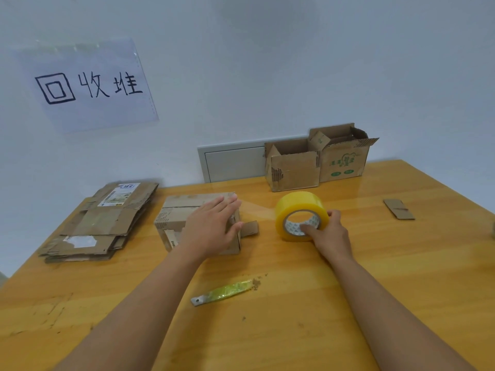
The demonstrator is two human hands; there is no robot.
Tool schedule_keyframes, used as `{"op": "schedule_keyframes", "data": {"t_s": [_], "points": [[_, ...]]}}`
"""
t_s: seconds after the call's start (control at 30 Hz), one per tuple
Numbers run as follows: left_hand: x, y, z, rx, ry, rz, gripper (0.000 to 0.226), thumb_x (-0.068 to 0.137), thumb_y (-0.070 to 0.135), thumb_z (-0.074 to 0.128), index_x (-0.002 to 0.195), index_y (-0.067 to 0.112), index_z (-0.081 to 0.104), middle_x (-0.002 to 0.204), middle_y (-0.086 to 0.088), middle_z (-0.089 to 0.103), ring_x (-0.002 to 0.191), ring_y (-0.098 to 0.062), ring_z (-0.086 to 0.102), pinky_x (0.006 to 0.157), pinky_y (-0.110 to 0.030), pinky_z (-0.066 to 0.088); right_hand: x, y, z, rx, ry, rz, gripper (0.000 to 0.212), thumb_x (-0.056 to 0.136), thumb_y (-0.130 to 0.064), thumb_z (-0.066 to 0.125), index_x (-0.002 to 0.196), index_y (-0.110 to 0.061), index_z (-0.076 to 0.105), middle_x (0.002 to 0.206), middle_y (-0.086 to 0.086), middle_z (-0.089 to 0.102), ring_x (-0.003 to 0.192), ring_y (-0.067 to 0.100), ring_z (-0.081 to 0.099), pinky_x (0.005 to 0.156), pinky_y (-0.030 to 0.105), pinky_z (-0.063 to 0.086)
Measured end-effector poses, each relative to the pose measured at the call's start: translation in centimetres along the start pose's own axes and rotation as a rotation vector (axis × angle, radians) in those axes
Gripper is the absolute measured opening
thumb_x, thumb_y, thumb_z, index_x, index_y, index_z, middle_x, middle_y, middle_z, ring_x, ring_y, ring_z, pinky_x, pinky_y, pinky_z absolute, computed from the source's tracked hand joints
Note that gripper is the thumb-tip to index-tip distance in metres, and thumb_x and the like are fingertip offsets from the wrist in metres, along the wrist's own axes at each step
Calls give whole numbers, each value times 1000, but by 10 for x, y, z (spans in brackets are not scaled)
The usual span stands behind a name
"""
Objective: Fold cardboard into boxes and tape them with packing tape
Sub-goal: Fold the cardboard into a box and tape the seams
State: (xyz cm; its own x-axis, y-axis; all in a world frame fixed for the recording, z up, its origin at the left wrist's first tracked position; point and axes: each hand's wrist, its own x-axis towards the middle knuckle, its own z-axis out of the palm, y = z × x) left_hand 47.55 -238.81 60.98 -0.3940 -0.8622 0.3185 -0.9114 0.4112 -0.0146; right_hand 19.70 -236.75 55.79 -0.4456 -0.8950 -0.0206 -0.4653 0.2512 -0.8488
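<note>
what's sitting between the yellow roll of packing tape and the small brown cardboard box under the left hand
Nothing solid. The yellow roll of packing tape, held by the right hand, is joined to the small brown cardboard box by a clear strip of tape. A loose cardboard flap lies on the wooden table just below that gap. The left hand presses the box.

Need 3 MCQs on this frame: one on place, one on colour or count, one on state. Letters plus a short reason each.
1. Where does the stack of flattened cardboard lie?
A. left of the small box
B. inside an open box
C. under the tape roll

2. What colour is the tape roll?
A. brown
B. yellow
C. black

3. What is the left hand doing?
A. gripping the blade
B. lifting the stack
C. pressing flat on the small box

Answers:
A, the stack lies left of the box on the table.
B, the roll held by the right hand is yellow.
C, the fingers lie straight on the box top.
</note>
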Motion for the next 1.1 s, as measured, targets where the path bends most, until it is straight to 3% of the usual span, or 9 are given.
{"op": "schedule_keyframes", "data": {"t_s": [0.13,0.3,0.47,0.67,0.83,0.93,1.0,1.1], "points": [[-1,-2,1,-15,15,-11,58,100,55,41,153,33,33,160,16,28,149,-12,24,117,-37,28,8,3,-12,-25,-1,-29,56,87,-31,73,131,-17,42,112,10,59,98,31,56,73,37,44],[1,-3,3,-6,4,-20,59,100,57,38,154,37,29,160,19,24,149,-9,21,117,-36,27,17,21,-38,-58,301,-79,46,91,-28,68,128,-9,48,124,15,55,111,37,55,82,42,46],[2,-3,4,-4,0,-26,59,100,58,38,154,37,30,160,20,23,149,-8,20,117,-35,28,14,29,-35,-98,130,36,66,83,-47,75,129,-12,42,111,13,61,106,38,58,73,39,44],[-3,-20,2,-29,0,-63,57,99,56,40,152,35,35,159,18,27,149,-10,24,116,-39,31,23,32,-49,-148,271,-45,34,96,-31,61,117,-7,49,117,18,55,103,39,54,71,39,38],[-4,-23,-1,-26,-20,-56,58,99,57,40,153,37,32,160,20,24,149,-9,21,116,-38,30,24,32,-43,-136,294,-27,42,98,-29,58,130,-4,43,130,21,46,109,42,52,76,40,39],[-4,-22,-2,-7,-42,-57,60,99,59,38,154,39,27,161,21,19,150,-8,18,117,-38,28,21,28,-44,-24,331,13,68,92,-31,68,144,-7,31,142,23,36,117,46,48,85,47,43],[-4,-22,-2,4,-49,-58,61,99,60,36,155,39,24,161,21,17,150,-8,16,118,-37,26,11,27,-40,-42,467,-91,80,85,-31,74,146,-6,28,141,26,33,121,48,41,92,54,41],[-4,-20,-3,10,-52,-50,62,99,61,35,156,37,24,162,20,17,151,-9,16,118,-37,25,-16,10,-22,-136,647,-463,61,85,-26,66,135,-4,40,130,24,44,118,39,41,94,51,36]]}}
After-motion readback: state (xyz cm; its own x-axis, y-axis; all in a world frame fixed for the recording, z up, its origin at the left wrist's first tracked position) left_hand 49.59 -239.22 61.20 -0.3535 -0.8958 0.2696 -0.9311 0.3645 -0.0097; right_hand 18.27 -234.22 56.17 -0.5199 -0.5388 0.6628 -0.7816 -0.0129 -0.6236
